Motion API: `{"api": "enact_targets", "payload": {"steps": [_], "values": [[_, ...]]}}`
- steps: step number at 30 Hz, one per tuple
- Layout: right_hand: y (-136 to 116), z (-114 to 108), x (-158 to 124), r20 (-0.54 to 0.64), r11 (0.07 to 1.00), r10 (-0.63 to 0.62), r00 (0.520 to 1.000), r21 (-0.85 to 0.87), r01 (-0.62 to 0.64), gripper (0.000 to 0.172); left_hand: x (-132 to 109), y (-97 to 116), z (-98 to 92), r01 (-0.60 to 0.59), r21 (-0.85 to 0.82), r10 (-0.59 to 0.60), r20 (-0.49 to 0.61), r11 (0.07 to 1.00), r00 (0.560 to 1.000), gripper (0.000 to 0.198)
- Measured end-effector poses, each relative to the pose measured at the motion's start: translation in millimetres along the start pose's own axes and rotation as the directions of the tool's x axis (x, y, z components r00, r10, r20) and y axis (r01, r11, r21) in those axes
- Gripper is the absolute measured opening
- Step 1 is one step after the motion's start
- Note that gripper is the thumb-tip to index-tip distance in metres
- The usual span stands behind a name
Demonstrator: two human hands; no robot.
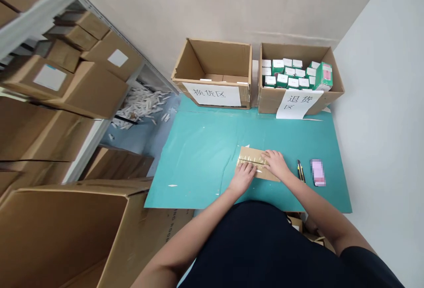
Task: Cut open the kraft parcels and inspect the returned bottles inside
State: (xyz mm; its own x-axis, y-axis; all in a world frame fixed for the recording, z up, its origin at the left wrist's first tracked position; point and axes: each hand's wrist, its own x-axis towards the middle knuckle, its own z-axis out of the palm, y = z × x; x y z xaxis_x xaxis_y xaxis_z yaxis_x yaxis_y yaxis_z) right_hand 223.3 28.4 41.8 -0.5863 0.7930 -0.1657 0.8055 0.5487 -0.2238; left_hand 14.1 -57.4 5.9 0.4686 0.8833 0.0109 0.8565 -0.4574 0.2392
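A flat cardboard parcel (256,163) lies on the teal work mat (195,160), its top crossed by shiny clear tape. My left hand (241,178) presses on its near left corner, and my right hand (275,164) lies flat on its right part, fingers spread over the tape. Just right of my right hand, a yellow-and-black utility knife (300,171) rests on the mat. Farther right lies a small pink box (318,172), its surface blurred.
Two open cartons stand at the mat's far edge: one nearly bare with a paper sign (212,94), one full of several green-and-white boxes (294,76). Stacked cartons fill a metal shelf (59,71) at left. A large open carton (56,235) stands at lower left, with white scraps (139,107) on the floor.
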Motion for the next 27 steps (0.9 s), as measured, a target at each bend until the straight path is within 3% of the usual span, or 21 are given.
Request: {"api": "enact_targets", "payload": {"steps": [9, 15, 18, 27], "values": [[-6.3, -10.1, 12.1, 0.173, 0.986, -0.054, 0.983, -0.144, 0.080, 0.046, 9.8, 0.0, 2.3, 0.007, -0.005, -0.006, 0.074, 1.000, 0.997, 0.044], [-36.4, -2.0, 25.9, 0.139, 0.962, 0.116, 0.983, -0.261, -0.077, 0.052, 19.4, -0.9, -5.5, 0.013, -0.030, -0.010, 0.097, 0.999, 0.995, 0.035], [-41.6, -3.5, 29.0, 0.163, 0.965, 0.145, 0.976, -0.242, -0.103, 0.053, 22.7, -1.6, -8.4, 0.010, -0.023, -0.007, 0.127, 1.000, 0.992, 0.033], [-3.3, -40.2, 49.0, 0.327, 0.996, 0.040, 0.944, -0.088, -0.012, 0.051, 27.6, -11.6, -12.2, 0.002, -0.030, 0.004, 0.204, 1.000, 0.979, 0.039]]}}
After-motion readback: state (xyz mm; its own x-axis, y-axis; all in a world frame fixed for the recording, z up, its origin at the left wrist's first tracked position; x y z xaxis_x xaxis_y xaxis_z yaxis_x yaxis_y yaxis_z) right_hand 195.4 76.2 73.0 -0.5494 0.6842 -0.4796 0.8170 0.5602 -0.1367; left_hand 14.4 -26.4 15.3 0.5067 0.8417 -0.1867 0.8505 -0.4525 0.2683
